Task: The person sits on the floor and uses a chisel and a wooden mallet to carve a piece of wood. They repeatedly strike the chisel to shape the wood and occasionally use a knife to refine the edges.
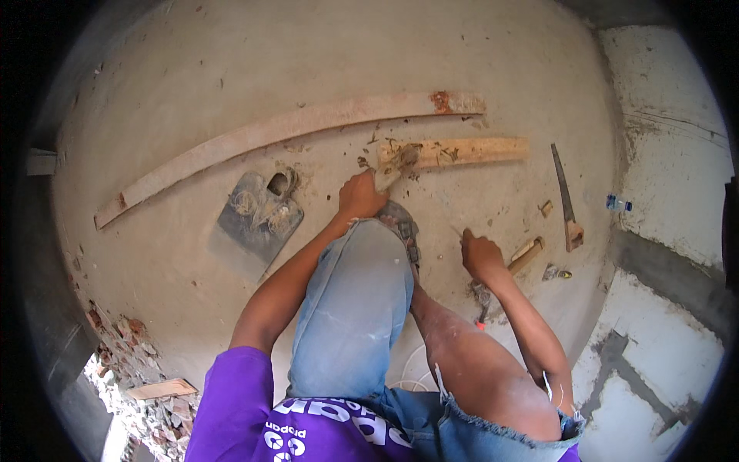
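My left hand (363, 197) is closed round the near end of a flat, greyish-brown, dirt-caked piece (396, 168); its exact kind cannot be made out. That piece slants over the left end of a short wooden board (477, 151) on the floor. Off to the right, my right hand (483, 258) is closed, with a thin pale tip showing past the fingers; most of what it holds is hidden. Beside that hand lies a tool with a wooden handle (527, 256). My sandalled foot (400, 223) is planted just below the left hand.
A long wooden beam (285, 127) lies beyond the board. At left is a dark, dirty container (262, 215). Rightward lie a handsaw (566, 196), a small wood block (546, 209) and a plastic bottle (618, 203) by the block wall (670, 162). Rubble (146, 354) lies at lower left.
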The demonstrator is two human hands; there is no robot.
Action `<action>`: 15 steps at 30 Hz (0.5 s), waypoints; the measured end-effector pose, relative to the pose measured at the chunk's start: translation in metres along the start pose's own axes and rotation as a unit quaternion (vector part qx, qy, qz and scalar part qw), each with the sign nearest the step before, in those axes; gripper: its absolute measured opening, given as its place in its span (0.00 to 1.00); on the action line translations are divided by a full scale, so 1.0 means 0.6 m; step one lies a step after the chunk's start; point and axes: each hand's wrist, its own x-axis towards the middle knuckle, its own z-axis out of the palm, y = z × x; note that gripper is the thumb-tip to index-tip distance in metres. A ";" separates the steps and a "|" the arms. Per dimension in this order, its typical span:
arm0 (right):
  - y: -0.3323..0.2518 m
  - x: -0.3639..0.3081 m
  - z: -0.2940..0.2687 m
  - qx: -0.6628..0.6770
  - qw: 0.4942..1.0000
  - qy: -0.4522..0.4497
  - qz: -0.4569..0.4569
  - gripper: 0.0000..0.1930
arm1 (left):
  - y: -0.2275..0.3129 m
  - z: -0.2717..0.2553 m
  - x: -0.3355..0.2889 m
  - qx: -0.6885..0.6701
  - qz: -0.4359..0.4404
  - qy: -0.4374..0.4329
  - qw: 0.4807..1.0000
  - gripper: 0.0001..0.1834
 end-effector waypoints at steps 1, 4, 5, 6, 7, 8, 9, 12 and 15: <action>-0.014 -0.004 -0.018 0.018 0.999 0.029 -0.004 0.15 | -0.001 0.001 -0.005 0.003 0.006 0.012 1.000 0.22; -0.088 0.032 -0.075 0.071 0.988 0.116 -0.066 0.13 | 0.007 0.001 -0.003 0.007 0.028 0.026 0.999 0.22; -0.110 0.052 -0.083 0.083 0.981 0.146 -0.096 0.13 | 0.006 0.004 -0.006 0.007 0.030 0.025 0.999 0.22; -0.125 0.070 -0.091 0.097 0.975 0.169 -0.106 0.12 | 0.007 0.006 -0.006 0.006 0.029 0.029 0.999 0.22; -0.137 0.085 -0.097 0.112 0.968 0.192 -0.117 0.11 | 0.008 0.008 -0.007 0.005 0.028 0.033 0.999 0.22; -0.147 0.097 -0.102 0.109 0.968 0.194 -0.115 0.11 | 0.007 0.008 -0.007 0.003 0.025 0.038 0.999 0.22; -0.155 0.108 -0.106 0.105 0.968 0.196 -0.112 0.11 | 0.006 0.008 -0.008 0.004 0.023 0.037 0.999 0.22; -0.162 0.118 -0.112 0.090 0.969 0.196 -0.123 0.11 | 0.004 0.005 -0.008 -0.001 0.023 0.035 0.999 0.22; -0.164 0.124 -0.110 0.096 0.970 0.184 -0.124 0.11 | 0.005 0.003 -0.011 -0.007 0.025 0.031 0.999 0.22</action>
